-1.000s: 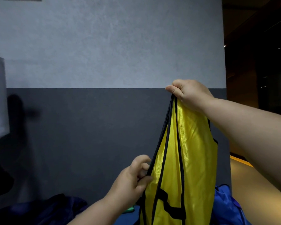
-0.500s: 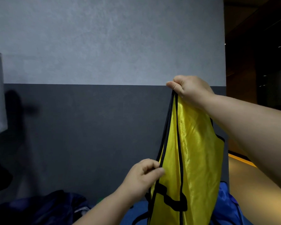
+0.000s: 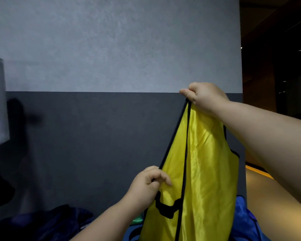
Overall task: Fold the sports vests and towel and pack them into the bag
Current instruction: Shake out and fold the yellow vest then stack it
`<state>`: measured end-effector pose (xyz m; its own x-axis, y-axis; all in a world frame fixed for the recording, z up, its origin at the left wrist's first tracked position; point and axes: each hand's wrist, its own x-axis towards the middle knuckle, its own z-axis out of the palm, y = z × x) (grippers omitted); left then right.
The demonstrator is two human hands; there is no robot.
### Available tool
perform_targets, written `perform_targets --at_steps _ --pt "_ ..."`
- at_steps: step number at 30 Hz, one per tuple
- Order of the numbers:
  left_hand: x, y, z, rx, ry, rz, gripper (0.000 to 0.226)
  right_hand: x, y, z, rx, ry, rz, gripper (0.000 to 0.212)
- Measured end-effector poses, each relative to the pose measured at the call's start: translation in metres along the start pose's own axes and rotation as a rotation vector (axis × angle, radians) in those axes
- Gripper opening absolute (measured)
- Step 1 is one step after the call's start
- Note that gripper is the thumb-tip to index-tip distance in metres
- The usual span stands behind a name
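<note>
Low on the left a heap of dark navy fabric [image 3: 56,221] lies dim against the two-tone grey wall [image 3: 111,66]. Next along, the left hand [image 3: 146,183] has its grip clenched on the shiny yellow sports vest [image 3: 207,171]. Thumb and curled fingers pinch the black-bound left edge about halfway down. The vest hangs in the air in front of the wall, its lower part running out of view at the bottom. At its top, the right hand [image 3: 205,96] holds the gathered black straps in a tight fist, arm stretched out. Bright blue fabric [image 3: 241,220] shows behind the vest's lower right side.

Half a second ago the two black edges hung nearly together. Now the left hand has drawn its edge out to the left, opening a wider yellow panel between them. The right hand's grip is unchanged.
</note>
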<state>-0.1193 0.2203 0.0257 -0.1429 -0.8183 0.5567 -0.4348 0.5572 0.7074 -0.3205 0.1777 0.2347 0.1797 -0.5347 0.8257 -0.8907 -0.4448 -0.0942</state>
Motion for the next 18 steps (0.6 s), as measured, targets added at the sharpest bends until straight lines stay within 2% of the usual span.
perform_targets --at_steps 2,4,5,8,10,12,14,18 --pt "0.004 0.005 0.003 -0.007 -0.027 -0.105 0.045 0.0 -0.011 0.002 -0.019 -0.025 -0.002 0.048" --pt "0.006 0.01 0.007 -0.124 -0.058 -0.192 0.026 0.0 -0.023 0.004 -0.044 -0.031 -0.006 0.047" --pt "0.006 0.013 0.009 -0.165 -0.083 -0.223 0.025 0.0 -0.027 0.005 -0.059 -0.028 -0.008 0.047" --pt "0.005 0.015 0.019 -0.003 -0.12 -0.191 0.058 0.0 -0.037 0.007 -0.104 0.009 -0.011 0.045" --pt "0.004 0.014 0.028 0.186 -0.059 -0.186 0.055 0.0 -0.041 0.008 -0.123 0.033 -0.004 0.043" --pt "0.005 0.01 0.034 0.273 0.014 -0.129 0.038 0.0 -0.042 0.007 -0.141 0.056 0.002 0.045" --pt "0.006 0.006 0.035 0.232 0.039 -0.095 0.026 0.001 -0.039 0.005 -0.155 0.079 0.013 0.047" --pt "0.005 0.004 0.024 -0.002 0.025 -0.037 0.038 0.001 -0.023 -0.002 -0.186 0.104 0.031 0.047"
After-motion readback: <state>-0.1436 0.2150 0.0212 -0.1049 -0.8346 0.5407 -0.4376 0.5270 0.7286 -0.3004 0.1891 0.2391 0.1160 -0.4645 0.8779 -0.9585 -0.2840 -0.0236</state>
